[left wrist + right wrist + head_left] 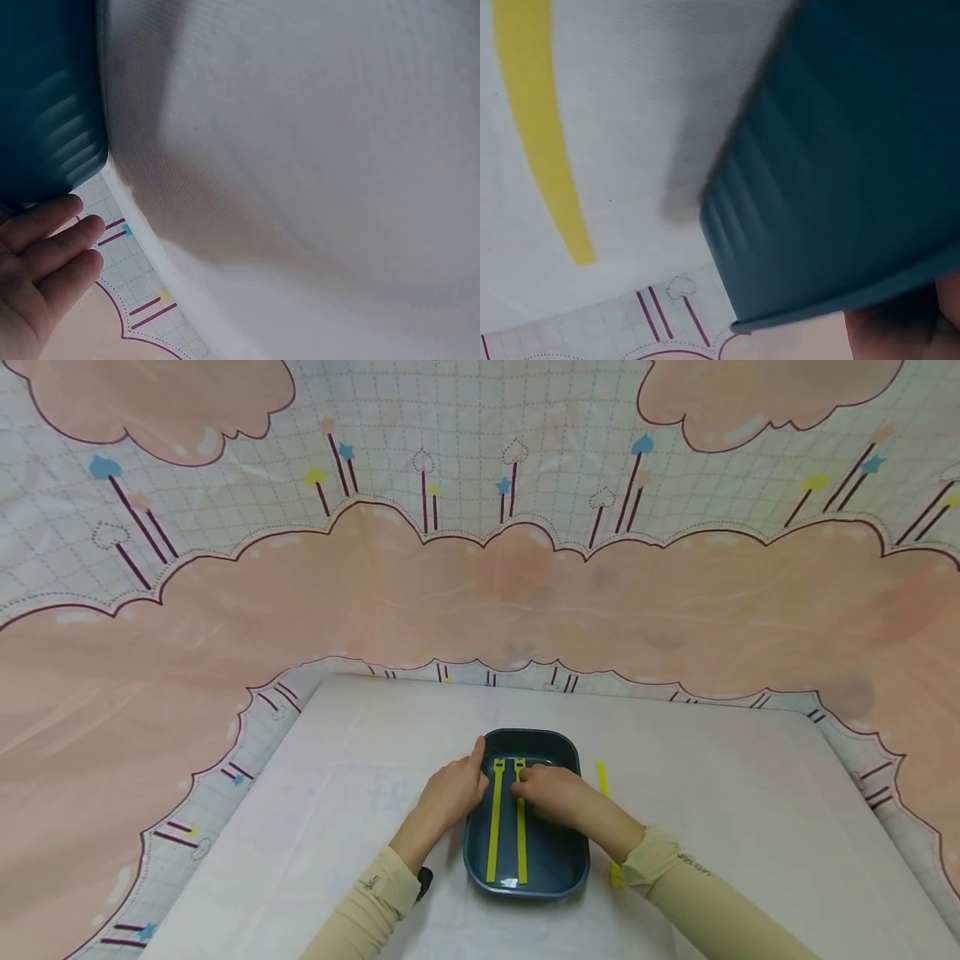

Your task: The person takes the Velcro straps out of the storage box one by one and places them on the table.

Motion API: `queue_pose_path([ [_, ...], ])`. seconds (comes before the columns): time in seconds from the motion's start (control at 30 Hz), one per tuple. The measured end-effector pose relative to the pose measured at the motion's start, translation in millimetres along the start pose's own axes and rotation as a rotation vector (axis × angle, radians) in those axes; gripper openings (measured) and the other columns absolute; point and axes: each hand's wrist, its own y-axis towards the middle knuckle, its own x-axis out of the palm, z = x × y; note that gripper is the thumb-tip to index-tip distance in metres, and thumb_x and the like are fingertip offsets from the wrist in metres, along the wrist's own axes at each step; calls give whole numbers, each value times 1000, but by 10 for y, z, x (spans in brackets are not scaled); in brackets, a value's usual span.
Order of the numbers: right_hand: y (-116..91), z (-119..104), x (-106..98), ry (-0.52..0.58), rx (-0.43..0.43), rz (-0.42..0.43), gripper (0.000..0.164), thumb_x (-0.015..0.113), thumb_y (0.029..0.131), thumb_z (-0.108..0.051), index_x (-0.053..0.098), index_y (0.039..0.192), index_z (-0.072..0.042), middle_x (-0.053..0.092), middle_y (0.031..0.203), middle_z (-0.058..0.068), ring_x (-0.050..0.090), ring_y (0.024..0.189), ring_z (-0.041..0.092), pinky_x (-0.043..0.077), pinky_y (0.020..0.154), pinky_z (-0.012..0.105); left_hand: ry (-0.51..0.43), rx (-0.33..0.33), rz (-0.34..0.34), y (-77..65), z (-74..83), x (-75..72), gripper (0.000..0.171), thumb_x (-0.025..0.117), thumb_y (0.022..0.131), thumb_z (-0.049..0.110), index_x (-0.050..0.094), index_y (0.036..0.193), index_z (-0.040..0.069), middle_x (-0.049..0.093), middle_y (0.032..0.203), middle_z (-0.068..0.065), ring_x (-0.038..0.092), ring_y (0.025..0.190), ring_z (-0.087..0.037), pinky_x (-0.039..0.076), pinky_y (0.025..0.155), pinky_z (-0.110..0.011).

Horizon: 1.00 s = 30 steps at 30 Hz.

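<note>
A dark blue rectangular tray (pixel 558 872) stands on the white table. Two yellow cable straps (pixel 493 831) lie side by side in it, each with a slotted head at the far end. My left hand (pixel 453 789) holds the tray's left rim, its fingers along the outside wall in the left wrist view. Over the right-hand strap (pixel 522 852), my right hand (pixel 555 793) reaches into the tray and pinches near the slotted head; its fingertips hide part of the strap. The right wrist view shows mostly the tray's outer wall (pixel 825 180).
Another yellow strap (pixel 602 777) lies on the table (pixel 750 802) just right of the tray, partly hidden beneath my right forearm. Behind the table's far edge hangs a patterned pink and white cloth (pixel 465 602). A small black object (pixel 424 881) shows at my left cuff.
</note>
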Motion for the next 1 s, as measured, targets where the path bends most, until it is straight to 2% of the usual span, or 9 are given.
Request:
queue_pose_path([
  [0.23, 24, -11, 112, -97, -26, -44, 22, 67, 92, -14, 72, 113, -17, 68, 109, 4, 63, 94, 17, 54, 84, 33, 11, 2, 7, -7, -1, 16, 58, 54, 96, 15, 37, 148, -2, 49, 64, -1, 43, 49, -13, 38, 48, -25],
  [0.4, 18, -5, 100, -161, -65, -38, 17, 70, 89, -14, 74, 105, -19, 67, 97, -1, 59, 83, 14, 53, 75, 29, 9, 10, 19, -1, -10, 23, 58, 54, 95, 15, 36, 148, -2, 45, 62, 0, 42, 48, -12, 36, 47, -24],
  [0.57, -6, 1, 99, -187, -92, -36, 16, 71, 88, -14, 75, 102, -20, 66, 93, -2, 57, 78, 13, 52, 70, 26, 11, 9, 22, 3, -4, 23, 58, 54, 95, 15, 37, 148, -2, 45, 61, 0, 42, 48, -12, 36, 47, -24],
  [0.77, -34, -10, 89, -193, -112, -75, 16, 72, 88, -17, 75, 103, -20, 66, 91, -2, 54, 73, 10, 51, 68, 22, 1, 11, 24, 4, 11, 13, 57, 54, 96, 14, 37, 148, -3, 44, 61, 1, 42, 47, -12, 35, 46, -23],
  [1.0, -57, -17, 81, -232, -85, -98, 15, 71, 89, -19, 75, 103, -22, 68, 96, -2, 60, 79, 11, 52, 72, 25, 2, 16, 32, 1, 5, 15, 57, 54, 95, 14, 37, 147, -3, 44, 61, 1, 41, 48, -12, 35, 47, -24],
])
